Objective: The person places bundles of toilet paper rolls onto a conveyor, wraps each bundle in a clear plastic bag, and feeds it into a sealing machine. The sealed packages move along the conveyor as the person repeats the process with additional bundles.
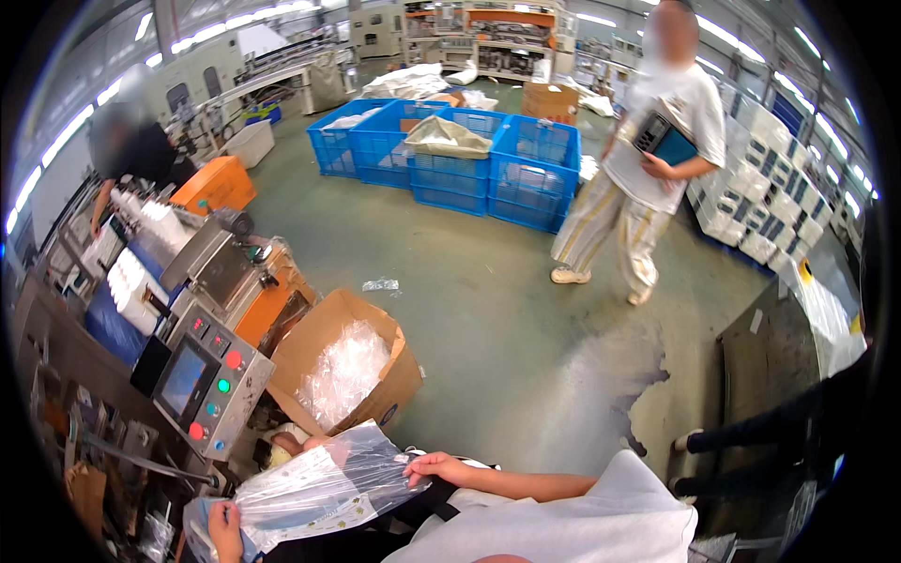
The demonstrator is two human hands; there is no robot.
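A clear plastic bag (pixel 324 488) with a printed pattern is stretched above my lap, between my two hands. My left hand (pixel 225 533) is closed on its left end, near the lower edge. My right hand (pixel 437 468) pinches the bunched right end. Whether anything lies inside the bag cannot be made out. Just beyond the bag stands an open cardboard box (pixel 405 371), with crumpled clear plastic film (pixel 347 371) in it.
A control panel (pixel 211 385) with a screen and coloured buttons stands at my left, by white rolls (pixel 136 286). Blue crates (pixel 535 174) line the far floor. One person (pixel 662 141) stands at right with a teal folder; another person (pixel 141 150) leans at far left.
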